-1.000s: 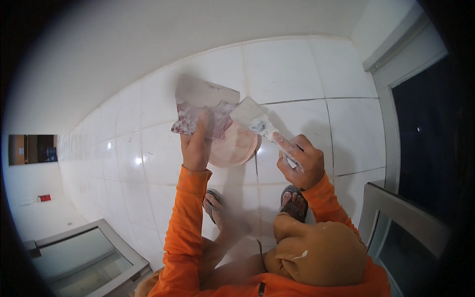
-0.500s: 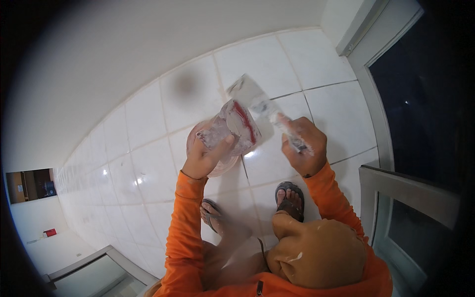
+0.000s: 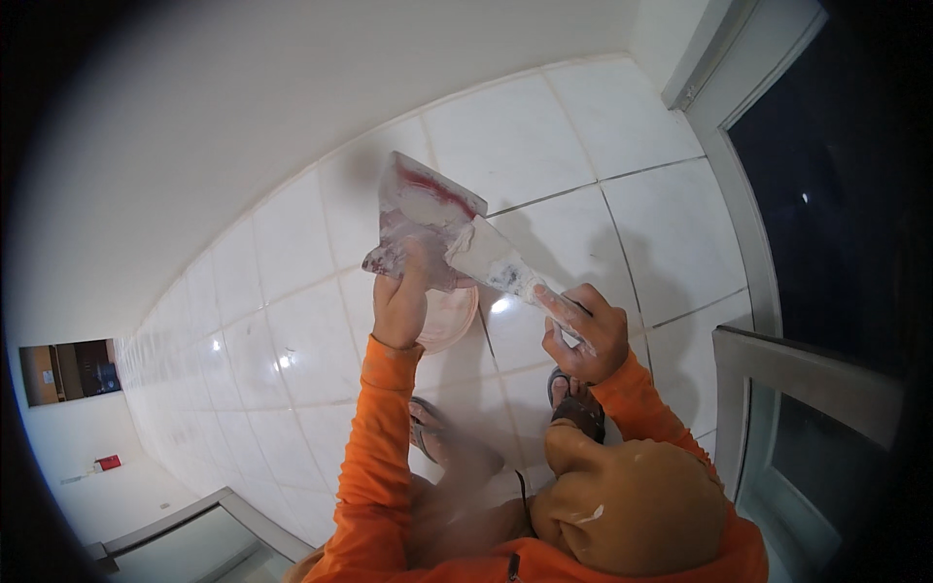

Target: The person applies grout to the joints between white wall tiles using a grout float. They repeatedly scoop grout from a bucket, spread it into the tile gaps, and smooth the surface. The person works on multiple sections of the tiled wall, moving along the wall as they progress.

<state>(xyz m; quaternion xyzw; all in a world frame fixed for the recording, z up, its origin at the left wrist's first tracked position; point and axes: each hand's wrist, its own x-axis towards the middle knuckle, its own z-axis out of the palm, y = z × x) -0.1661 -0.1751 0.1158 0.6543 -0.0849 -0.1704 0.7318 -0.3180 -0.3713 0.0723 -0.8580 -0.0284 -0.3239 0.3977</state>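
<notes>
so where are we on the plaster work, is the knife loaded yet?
Done: the flat board in the left hand already carries white compound. In hand: the right hand holds a putty knife with its blade against the board, white paste on it. Left: the wall shows no knife contact; a pinkish bowl sits on the tiled floor below.

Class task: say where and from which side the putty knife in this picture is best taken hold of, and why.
Grip the putty knife by its handle at the lower right, where the right hand holds it. The wide blade end is plaster-coated and rests against the flat board in the left hand.
</notes>
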